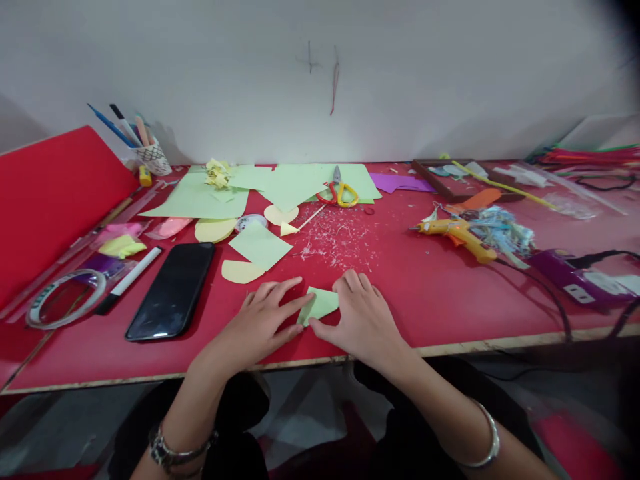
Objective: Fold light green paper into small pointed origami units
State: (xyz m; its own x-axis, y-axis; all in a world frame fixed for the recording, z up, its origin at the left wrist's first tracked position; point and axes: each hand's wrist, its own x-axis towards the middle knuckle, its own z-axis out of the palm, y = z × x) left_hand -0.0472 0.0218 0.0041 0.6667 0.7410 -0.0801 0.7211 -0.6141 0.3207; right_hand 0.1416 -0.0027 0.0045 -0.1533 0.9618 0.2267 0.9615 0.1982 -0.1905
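Note:
A small piece of light green paper (pixel 320 305) lies on the red table close to its front edge, between my two hands. My left hand (pixel 255 323) holds the paper's left side with thumb and index fingertips, its other fingers stretched out over the table. At the right side, my right hand (pixel 367 320) grips the paper, fingers bent close together and the thumb along the lower edge. Just beyond them sit a larger green sheet (pixel 260 245) and a cream paper petal (pixel 241 271). Part of the small piece is hidden under the right fingers.
A black phone (pixel 173 290) and a marker (pixel 131 279) lie left. Red-and-yellow-handled pliers (pixel 338 190) rest on green sheets behind paper scraps (pixel 340 237). At right are a yellow glue gun (pixel 457 233) with its cable and a purple power box (pixel 580 277). A pen cup (pixel 153 158) stands back left.

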